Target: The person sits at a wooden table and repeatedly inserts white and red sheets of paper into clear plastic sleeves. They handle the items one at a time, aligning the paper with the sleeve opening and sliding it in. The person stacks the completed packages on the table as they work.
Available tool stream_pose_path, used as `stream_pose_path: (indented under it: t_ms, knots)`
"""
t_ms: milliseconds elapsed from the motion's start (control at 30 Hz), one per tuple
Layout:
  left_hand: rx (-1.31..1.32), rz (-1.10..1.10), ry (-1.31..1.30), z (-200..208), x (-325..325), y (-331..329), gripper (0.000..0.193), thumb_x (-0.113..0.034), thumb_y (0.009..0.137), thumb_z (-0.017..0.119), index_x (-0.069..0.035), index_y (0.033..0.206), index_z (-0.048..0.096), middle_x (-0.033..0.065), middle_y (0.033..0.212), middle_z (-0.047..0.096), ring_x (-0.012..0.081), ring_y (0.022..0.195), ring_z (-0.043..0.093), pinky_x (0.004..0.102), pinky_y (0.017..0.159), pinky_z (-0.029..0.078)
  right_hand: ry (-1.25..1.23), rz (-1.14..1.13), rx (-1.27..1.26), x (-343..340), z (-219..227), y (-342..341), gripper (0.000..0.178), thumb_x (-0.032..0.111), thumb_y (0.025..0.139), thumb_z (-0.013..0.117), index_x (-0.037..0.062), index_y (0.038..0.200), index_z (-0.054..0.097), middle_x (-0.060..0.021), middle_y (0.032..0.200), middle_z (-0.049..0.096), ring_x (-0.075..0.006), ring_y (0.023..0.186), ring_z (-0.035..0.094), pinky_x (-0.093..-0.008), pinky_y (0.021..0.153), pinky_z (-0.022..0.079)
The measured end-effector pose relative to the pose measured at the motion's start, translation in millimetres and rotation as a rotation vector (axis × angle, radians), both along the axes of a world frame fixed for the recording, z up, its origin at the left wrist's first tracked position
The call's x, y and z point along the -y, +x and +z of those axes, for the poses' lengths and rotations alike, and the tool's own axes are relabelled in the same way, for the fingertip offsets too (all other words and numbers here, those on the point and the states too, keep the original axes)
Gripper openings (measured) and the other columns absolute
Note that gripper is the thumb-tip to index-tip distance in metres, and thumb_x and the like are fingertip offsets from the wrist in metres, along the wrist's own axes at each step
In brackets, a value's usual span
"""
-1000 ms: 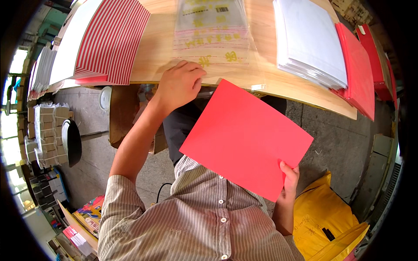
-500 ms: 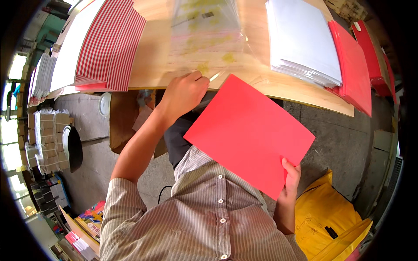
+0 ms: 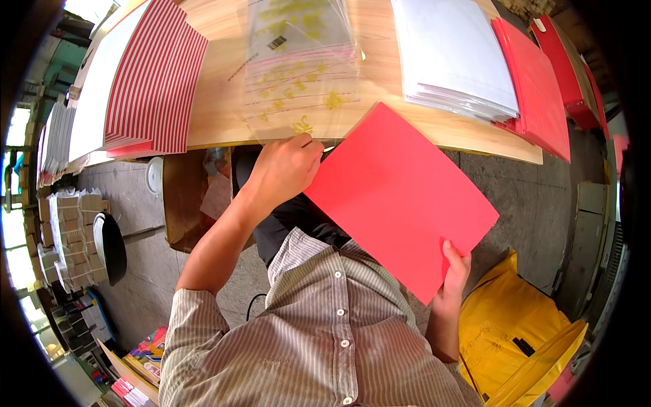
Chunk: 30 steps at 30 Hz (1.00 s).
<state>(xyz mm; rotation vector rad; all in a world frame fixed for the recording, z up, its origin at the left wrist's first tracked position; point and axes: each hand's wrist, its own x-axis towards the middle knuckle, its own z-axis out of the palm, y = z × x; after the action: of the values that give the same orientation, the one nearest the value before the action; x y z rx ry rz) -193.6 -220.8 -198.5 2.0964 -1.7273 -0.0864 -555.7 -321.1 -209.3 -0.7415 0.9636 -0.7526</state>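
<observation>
Currently, from the head view, gripping the red card (image 3: 400,197) by its lower right edge with the right hand (image 3: 454,273), thumb on top, and holding it tilted above the lap, upper corner at the edge of the table (image 3: 222,95). Pinching the near end of the clear bag (image 3: 302,71) with the left hand (image 3: 288,169), close beside the card. Keeping the striped stack (image 3: 159,74) to the left on the table, the white stack (image 3: 454,54) and red stack (image 3: 532,88) to the right.
</observation>
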Motion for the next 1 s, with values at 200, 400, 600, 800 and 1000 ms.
stream_pose_path:
  t_ms: [200, 400, 600, 800, 1000]
  knots:
    - [0.028, -0.013, 0.015, 4, -4, 1, 0.005, -0.007, 0.086, 0.067, -0.004, 0.089, 0.069, 0.0095, 0.08, 0.063, 0.0321, 0.07, 0.065, 0.0417, 0.061, 0.054, -0.024, -0.008, -0.028, 4, 1, 5, 0.041, 0.01, 0.092, 0.063, -0.0029, 0.13, 0.055, -0.0132, 0.118, 0.066, -0.0229, 0.104, 0.067, -0.0351, 0.089, 0.054]
    - [-0.002, -0.012, -0.029, 9, -2, -4, 0.01, -0.008, 0.086, 0.067, -0.004, 0.095, 0.07, 0.0102, 0.085, 0.063, 0.0314, 0.074, 0.066, 0.0413, 0.064, 0.055, -0.032, 0.008, -0.016, 5, 3, 6, 0.041, 0.011, 0.093, 0.063, -0.0027, 0.131, 0.055, -0.0136, 0.12, 0.065, -0.0235, 0.106, 0.067, -0.0356, 0.09, 0.054]
    - [0.016, -0.009, -0.015, 9, 3, -11, 0.013, -0.006, 0.085, 0.067, -0.003, 0.097, 0.07, 0.0103, 0.087, 0.063, 0.0306, 0.078, 0.066, 0.0405, 0.067, 0.055, -0.047, -0.007, 0.001, 4, -7, 3, 0.04, 0.011, 0.094, 0.062, -0.0028, 0.132, 0.055, -0.0135, 0.121, 0.065, -0.023, 0.107, 0.066, -0.0353, 0.092, 0.053]
    - [0.026, -0.014, -0.036, 2, 2, -13, 0.019, -0.004, 0.083, 0.068, -0.003, 0.101, 0.069, 0.0103, 0.089, 0.062, 0.0297, 0.082, 0.066, 0.0395, 0.068, 0.055, -0.073, -0.009, -0.051, -3, -9, 2, 0.038, 0.011, 0.096, 0.061, -0.0029, 0.131, 0.055, -0.0127, 0.121, 0.065, -0.022, 0.107, 0.066, -0.0351, 0.091, 0.053]
    - [0.089, -0.016, -0.047, -5, 0, -17, 0.027, 0.001, 0.079, 0.066, -0.003, 0.106, 0.066, 0.0094, 0.092, 0.06, 0.0281, 0.084, 0.065, 0.0374, 0.07, 0.055, -0.131, -0.025, -0.079, -7, -3, 9, 0.037, 0.009, 0.096, 0.061, -0.0031, 0.131, 0.055, -0.012, 0.123, 0.063, -0.0213, 0.109, 0.064, -0.035, 0.092, 0.052]
